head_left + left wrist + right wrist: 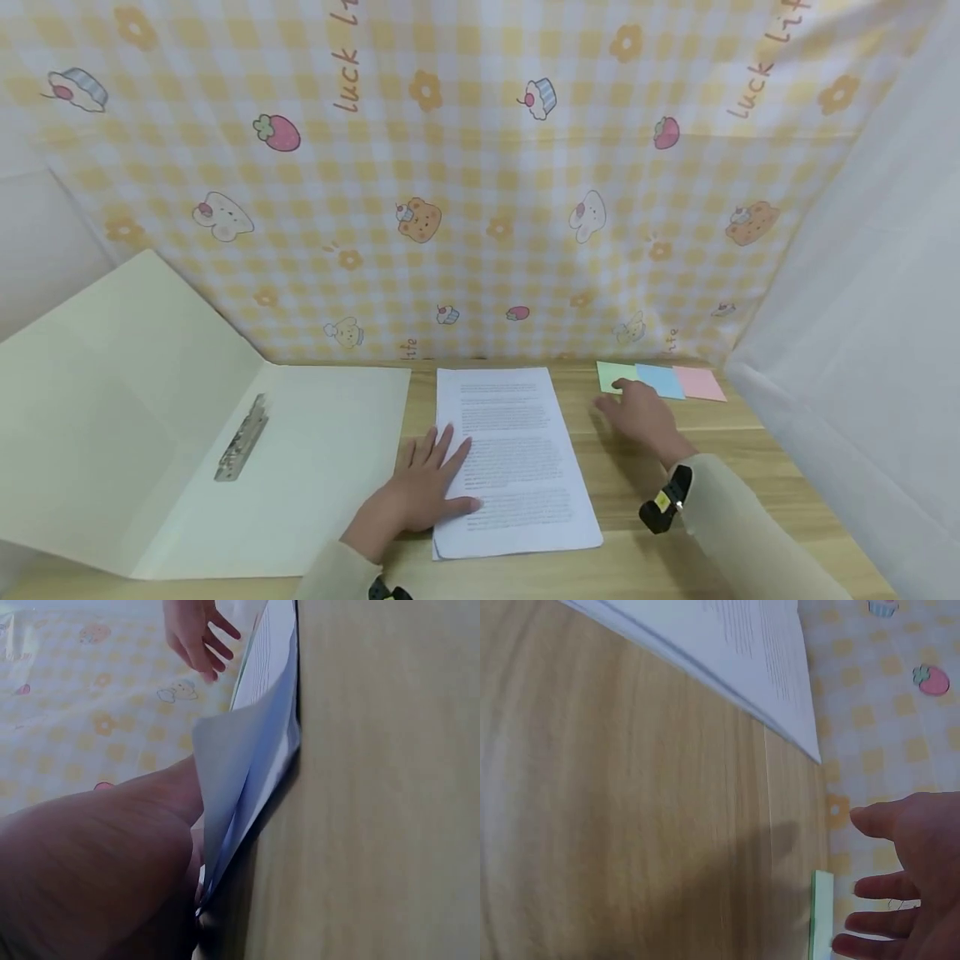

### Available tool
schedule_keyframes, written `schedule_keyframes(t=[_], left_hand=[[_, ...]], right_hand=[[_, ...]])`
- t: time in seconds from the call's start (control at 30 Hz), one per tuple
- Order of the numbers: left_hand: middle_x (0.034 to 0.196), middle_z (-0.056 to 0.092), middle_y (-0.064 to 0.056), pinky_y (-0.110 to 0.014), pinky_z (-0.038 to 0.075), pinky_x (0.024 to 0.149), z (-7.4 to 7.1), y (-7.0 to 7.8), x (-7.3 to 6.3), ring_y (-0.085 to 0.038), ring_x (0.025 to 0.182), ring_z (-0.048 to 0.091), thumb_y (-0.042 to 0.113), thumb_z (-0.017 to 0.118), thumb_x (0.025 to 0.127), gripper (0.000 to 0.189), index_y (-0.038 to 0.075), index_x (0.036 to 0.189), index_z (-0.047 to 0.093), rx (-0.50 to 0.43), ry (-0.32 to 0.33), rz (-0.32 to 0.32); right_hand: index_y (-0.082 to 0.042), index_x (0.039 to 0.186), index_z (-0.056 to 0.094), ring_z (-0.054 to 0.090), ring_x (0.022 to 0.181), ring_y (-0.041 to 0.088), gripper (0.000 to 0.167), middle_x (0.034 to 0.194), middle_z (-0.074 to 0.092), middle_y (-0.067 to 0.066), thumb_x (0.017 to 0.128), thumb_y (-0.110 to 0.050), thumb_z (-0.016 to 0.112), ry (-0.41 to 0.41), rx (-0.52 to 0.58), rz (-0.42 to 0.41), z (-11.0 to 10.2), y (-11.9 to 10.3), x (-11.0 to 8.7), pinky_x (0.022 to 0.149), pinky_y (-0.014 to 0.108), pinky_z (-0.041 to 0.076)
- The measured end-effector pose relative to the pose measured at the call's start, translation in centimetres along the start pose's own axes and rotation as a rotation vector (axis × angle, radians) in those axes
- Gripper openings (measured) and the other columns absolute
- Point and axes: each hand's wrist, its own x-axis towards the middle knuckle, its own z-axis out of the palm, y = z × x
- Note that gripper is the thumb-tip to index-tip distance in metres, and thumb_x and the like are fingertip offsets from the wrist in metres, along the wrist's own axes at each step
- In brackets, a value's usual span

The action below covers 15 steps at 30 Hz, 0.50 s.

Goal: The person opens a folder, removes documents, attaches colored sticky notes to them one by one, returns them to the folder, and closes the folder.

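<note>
A stack of printed paper (510, 458) lies on the wooden table in the middle of the head view. My left hand (420, 492) rests on its left edge with the fingers spread. In the left wrist view, a near corner of the paper (232, 757) curls up beside that hand. My right hand (641, 414) hovers by the green sticky notes (611, 375), fingers loosely extended and holding nothing. Blue sticky notes (662, 382) and pink sticky notes (701, 383) sit in a row to the right of the green ones.
An open white folder (330, 467) with a metal clip (242, 439) spreads over the left side, its cover (127, 408) raised. Behind the wooden table (525, 575) hangs a yellow checked cloth (480, 275). White fabric (862, 333) closes off the right side.
</note>
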Motion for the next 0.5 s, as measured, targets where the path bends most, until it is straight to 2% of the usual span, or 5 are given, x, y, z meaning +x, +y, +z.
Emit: schedule_keyframes(t=[0.03, 0.13, 0.27, 0.4, 0.5], left_hand=[[0.171, 0.007, -0.018, -0.068, 0.005, 0.124, 0.0, -0.1, -0.1, -0.045, 0.158, 0.003, 0.068, 0.054, 0.093, 0.091, 0.016, 0.162, 0.024, -0.003, -0.003, 0.003], [0.171, 0.007, -0.017, -0.067, 0.003, 0.124, -0.2, -0.3, -0.4, -0.044, 0.158, 0.002, 0.067, 0.056, 0.092, 0.091, 0.017, 0.162, 0.025, -0.03, -0.007, 0.012], [0.172, 0.004, -0.016, -0.067, -0.001, 0.124, 0.3, -1.0, -0.3, -0.043, 0.158, -0.001, 0.069, 0.053, 0.092, 0.092, 0.018, 0.162, 0.023, -0.062, -0.002, 0.031], [0.172, 0.0, -0.013, -0.066, -0.005, 0.124, 1.0, -1.5, -0.1, -0.041, 0.159, -0.005, 0.074, 0.049, 0.092, 0.094, 0.02, 0.163, 0.02, -0.068, 0.005, 0.033], [0.172, 0.0, -0.013, -0.066, -0.005, 0.124, 1.2, -1.7, -0.1, -0.041, 0.159, -0.006, 0.074, 0.048, 0.092, 0.094, 0.02, 0.163, 0.02, -0.074, 0.01, 0.037]], right_hand=[[0.01, 0.138, 0.053, 0.065, 0.112, 0.043, 0.06, 0.13, 0.064, 0.03, 0.1, -0.037, 0.058, 0.004, 0.001, 0.011, -0.1, 0.1, 0.2, 0.094, 0.058, 0.053], [0.01, 0.141, 0.05, 0.059, 0.122, 0.049, 0.063, 0.138, 0.058, 0.032, 0.101, -0.038, 0.057, -0.011, -0.001, 0.025, -0.3, 0.5, 1.0, 0.098, 0.06, 0.051], [0.009, 0.149, 0.041, 0.045, 0.136, 0.054, 0.068, 0.15, 0.043, 0.036, 0.103, -0.04, 0.052, -0.093, -0.026, 0.006, -0.5, 1.1, 2.1, 0.109, 0.064, 0.041], [0.007, 0.153, 0.035, 0.035, 0.141, 0.058, 0.067, 0.155, 0.028, 0.042, 0.104, -0.038, 0.048, -0.166, -0.073, -0.037, -0.3, 1.6, 2.9, 0.114, 0.066, 0.034], [0.006, 0.153, 0.034, 0.031, 0.141, 0.06, 0.065, 0.154, 0.025, 0.044, 0.105, -0.036, 0.046, -0.208, -0.091, -0.057, 0.0, 1.9, 3.2, 0.114, 0.067, 0.033]])
